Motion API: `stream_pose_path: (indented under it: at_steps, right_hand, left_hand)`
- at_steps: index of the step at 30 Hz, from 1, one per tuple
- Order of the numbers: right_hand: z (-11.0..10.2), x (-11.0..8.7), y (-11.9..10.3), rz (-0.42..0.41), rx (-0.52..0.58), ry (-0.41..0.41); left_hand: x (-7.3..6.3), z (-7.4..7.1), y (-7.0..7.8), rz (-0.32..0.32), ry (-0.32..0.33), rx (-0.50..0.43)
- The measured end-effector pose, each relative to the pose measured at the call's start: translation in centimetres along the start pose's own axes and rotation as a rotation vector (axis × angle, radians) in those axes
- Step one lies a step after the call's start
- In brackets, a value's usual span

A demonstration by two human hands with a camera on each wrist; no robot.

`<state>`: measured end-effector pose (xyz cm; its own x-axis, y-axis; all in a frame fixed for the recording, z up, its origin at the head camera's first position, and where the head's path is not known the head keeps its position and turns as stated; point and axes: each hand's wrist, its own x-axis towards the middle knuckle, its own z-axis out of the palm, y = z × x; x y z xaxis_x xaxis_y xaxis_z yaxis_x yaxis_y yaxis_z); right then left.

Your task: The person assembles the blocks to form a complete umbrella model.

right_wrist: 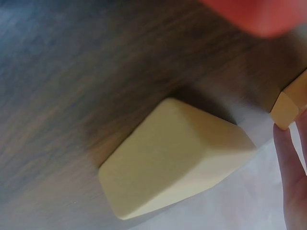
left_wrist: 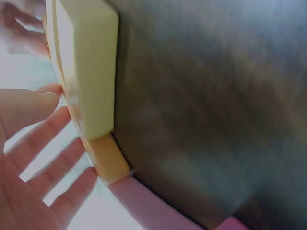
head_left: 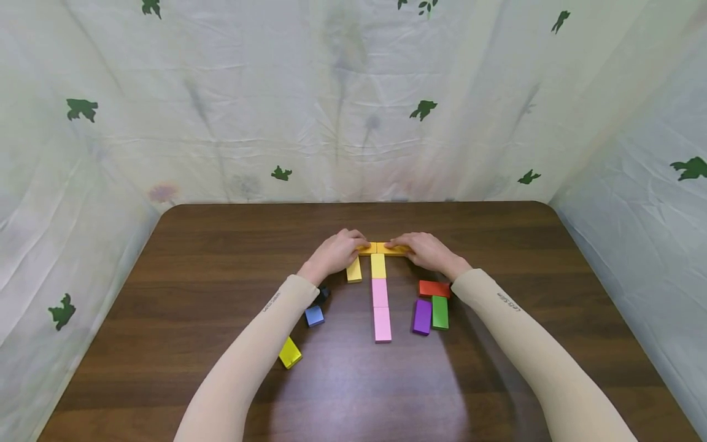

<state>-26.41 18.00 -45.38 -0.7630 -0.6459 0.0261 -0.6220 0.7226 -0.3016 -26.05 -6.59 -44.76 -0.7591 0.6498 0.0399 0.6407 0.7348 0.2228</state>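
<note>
Two orange blocks lie end to end as a crossbar at the far end of a row with one yellow block (head_left: 378, 266) and two pink blocks (head_left: 380, 293). My left hand (head_left: 334, 252) touches the left orange block (head_left: 366, 249) with extended fingers; in the left wrist view they lie along its side. My right hand (head_left: 426, 250) rests fingertips on the right orange block (head_left: 393, 249). A pale yellow block (head_left: 354, 271) lies beside my left hand. Large in the right wrist view is another pale yellow block (right_wrist: 168, 158), hidden by my right hand in the head view.
Left of the row are a blue block (head_left: 315, 316), a bright yellow block (head_left: 289, 353) and a dark object (head_left: 323, 295) partly behind my sleeve. On the right, red (head_left: 434, 288), purple (head_left: 422, 317) and green blocks (head_left: 440, 312) sit close together. Curtains surround the brown table (head_left: 232, 236).
</note>
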Motion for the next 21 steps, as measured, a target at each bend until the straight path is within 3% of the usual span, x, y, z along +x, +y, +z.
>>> stream_pose_path:
  at_steps: [10, 21]
  right_hand:
    - [-0.1, 0.0, -0.1, -0.021, 0.001, 0.012]
    - [0.0, -0.1, -0.1, -0.012, -0.015, -0.008]
  left_hand:
    - [-1.4, 0.1, 0.8, 0.063, 0.008, 0.026]
    - [-1.7, 0.4, 0.6, 0.068, -0.013, -0.035]
